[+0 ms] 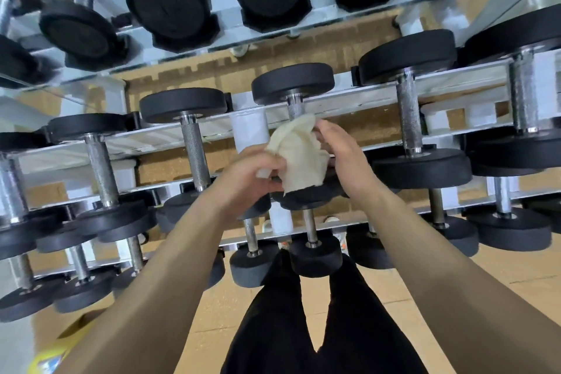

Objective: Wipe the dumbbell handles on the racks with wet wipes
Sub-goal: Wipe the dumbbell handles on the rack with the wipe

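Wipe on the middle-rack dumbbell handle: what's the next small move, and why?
Probably close the wipe round the handle and slide it up toward the far plate. The wipe is bunched over the handle's near part, the left hand gripping its lower edge, the right hand against its side, and a short knurled stretch below that plate is bare.

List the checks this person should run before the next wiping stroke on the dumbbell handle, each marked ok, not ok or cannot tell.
1. The left hand holds the wipe: ok, it pinches the left edge.
2. The right hand holds the wipe: cannot tell, its fingers touch the right side.
3. The wipe lies over the handle: ok, only the handle's far end shows bare.
4. The dumbbell is seated on the rack rail: ok.
5. The wipe is wet enough: cannot tell.
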### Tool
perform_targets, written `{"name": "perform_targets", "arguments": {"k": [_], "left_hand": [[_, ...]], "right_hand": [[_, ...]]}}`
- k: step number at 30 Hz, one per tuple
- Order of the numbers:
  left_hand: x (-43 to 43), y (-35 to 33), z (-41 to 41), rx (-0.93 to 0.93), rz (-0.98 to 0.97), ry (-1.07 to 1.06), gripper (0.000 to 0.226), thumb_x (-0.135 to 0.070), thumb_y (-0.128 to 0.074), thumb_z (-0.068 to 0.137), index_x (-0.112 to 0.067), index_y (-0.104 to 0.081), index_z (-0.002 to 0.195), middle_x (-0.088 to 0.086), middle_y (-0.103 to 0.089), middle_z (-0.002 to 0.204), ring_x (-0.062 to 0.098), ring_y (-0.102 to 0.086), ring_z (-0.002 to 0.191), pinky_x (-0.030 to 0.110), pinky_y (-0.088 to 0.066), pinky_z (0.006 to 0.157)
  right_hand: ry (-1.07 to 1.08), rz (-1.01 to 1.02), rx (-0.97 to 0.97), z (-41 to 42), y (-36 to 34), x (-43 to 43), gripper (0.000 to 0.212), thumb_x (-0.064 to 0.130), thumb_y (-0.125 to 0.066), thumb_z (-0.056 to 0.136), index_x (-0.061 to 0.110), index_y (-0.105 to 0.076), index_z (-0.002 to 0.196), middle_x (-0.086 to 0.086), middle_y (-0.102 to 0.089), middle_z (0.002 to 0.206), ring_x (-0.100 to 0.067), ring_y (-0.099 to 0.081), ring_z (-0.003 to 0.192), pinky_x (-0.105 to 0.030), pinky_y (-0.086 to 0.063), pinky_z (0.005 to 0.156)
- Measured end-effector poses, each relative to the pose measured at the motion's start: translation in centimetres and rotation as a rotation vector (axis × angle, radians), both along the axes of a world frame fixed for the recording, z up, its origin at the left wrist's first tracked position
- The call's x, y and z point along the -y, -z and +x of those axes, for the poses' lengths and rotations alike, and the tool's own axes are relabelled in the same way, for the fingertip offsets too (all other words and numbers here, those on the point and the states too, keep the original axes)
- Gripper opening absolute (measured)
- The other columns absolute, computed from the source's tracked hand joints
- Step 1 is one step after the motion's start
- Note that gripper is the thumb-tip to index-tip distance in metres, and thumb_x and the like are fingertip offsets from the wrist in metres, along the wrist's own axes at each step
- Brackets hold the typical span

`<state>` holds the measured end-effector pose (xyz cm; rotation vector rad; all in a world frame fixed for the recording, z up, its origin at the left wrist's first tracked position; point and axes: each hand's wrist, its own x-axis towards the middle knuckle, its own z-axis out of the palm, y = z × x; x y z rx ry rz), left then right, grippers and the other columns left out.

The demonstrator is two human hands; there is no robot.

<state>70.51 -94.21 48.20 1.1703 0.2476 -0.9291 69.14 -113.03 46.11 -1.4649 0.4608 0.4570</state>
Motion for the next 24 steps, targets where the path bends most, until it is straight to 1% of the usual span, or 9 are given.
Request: {"name": "perform_targets", "arguments": {"k": [2,4,7,10,12,17,20,22,24], "left_hand": [[-0.1,0.5,0.6,-0.121,-0.15,-0.096,0.052,-0.018,-0.064,0.067,0.0,-0.055,0.115,0.013,-0.06,0.104,0.026,-0.059,0.1,0.035,-0.053,0.081],[-0.1,1.2,1.2,-0.165,-0.105,-0.106,0.044,-0.018,-0.057,0.073,-0.002,-0.057,0.114,0.011,-0.068,0.096,0.024,-0.065,0.087,0.03,-0.055,0.067],[-0.3,2.0,2.3,-0.019,0.456,0.209,0.025,-0.029,-0.065,0.082,-0.013,-0.06,0.101,0.008,-0.068,0.085,0.018,-0.064,0.071,0.026,-0.051,0.06],[-0.1,3.8,2.9,0.194,0.794,0.487,0.014,-0.027,-0.058,0.097,-0.018,-0.063,0.088,0.0,-0.065,0.073,0.009,-0.061,0.059,0.021,-0.043,0.051],[0.4,4.8,3.1,0.359,0.91,0.573,0.022,-0.031,-0.058,0.099,-0.025,-0.061,0.078,-0.006,-0.062,0.07,0.01,-0.058,0.065,0.025,-0.037,0.053],[1.2,6.3,2.9,0.444,0.891,0.537,0.029,-0.034,-0.064,0.098,-0.027,-0.06,0.07,-0.005,-0.059,0.069,0.011,-0.052,0.065,0.016,-0.033,0.05],[1.4,7.0,3.0,0.484,1.044,0.601,0.025,-0.036,-0.066,0.096,-0.019,-0.059,0.079,0.002,-0.06,0.078,0.021,-0.059,0.077,0.03,-0.038,0.059],[1.4,7.4,3.5,0.509,1.246,0.635,0.009,-0.024,-0.066,0.094,-0.016,-0.061,0.093,0.009,-0.06,0.093,0.032,-0.063,0.096,0.031,-0.043,0.069],[1.6,7.4,3.6,0.519,1.393,0.635,0.02,-0.016,-0.065,0.093,-0.009,-0.062,0.111,0.015,-0.061,0.109,0.037,-0.063,0.104,0.034,-0.044,0.073]], "right_hand": [[-0.179,0.132,-0.068,0.1,-0.5,1.4,0.037,0.053,-0.056,0.097,0.025,-0.07,0.115,0.011,-0.074,0.107,-0.01,-0.069,0.104,-0.03,-0.052,0.088],[-0.271,0.175,-0.1,0.4,-0.1,2.7,0.035,0.042,-0.068,0.09,0.02,-0.072,0.116,-0.004,-0.075,0.113,-0.022,-0.07,0.106,-0.037,-0.054,0.087],[-0.28,0.031,-0.07,1.4,0.7,3.9,0.022,0.023,-0.069,0.094,0.016,-0.071,0.114,-0.008,-0.075,0.11,-0.025,-0.071,0.103,-0.039,-0.058,0.086],[-0.447,-0.373,0.02,2.1,2.0,4.2,0.013,0.024,-0.068,0.096,0.027,-0.069,0.083,0.008,-0.069,0.08,-0.004,-0.063,0.075,-0.022,-0.046,0.066],[-0.555,-0.576,0.009,2.3,3.2,3.9,0.02,0.026,-0.068,0.095,0.03,-0.065,0.076,0.012,-0.065,0.074,-0.005,-0.06,0.071,-0.024,-0.042,0.059],[-0.694,-0.935,-0.002,3.4,5.2,3.3,0.008,0.023,-0.068,0.091,0.027,-0.067,0.085,-0.007,-0.07,0.093,-0.03,-0.064,0.097,-0.034,-0.048,0.073],[-0.698,-0.925,0.003,4.2,5.1,3.4,0.028,0.022,-0.076,0.086,0.023,-0.056,0.066,-0.003,-0.064,0.08,-0.029,-0.062,0.093,-0.033,-0.046,0.072],[-0.704,-0.844,0.021,4.6,4.6,3.3,0.031,0.026,-0.082,0.082,0.011,-0.059,0.067,-0.004,-0.059,0.071,-0.026,-0.056,0.079,-0.034,-0.041,0.065],[-0.712,-0.813,0.056,4.8,4.4,3.1,0.035,0.027,-0.082,0.082,0.001,-0.06,0.074,-0.009,-0.057,0.07,-0.026,-0.052,0.072,-0.035,-0.038,0.062]]}}
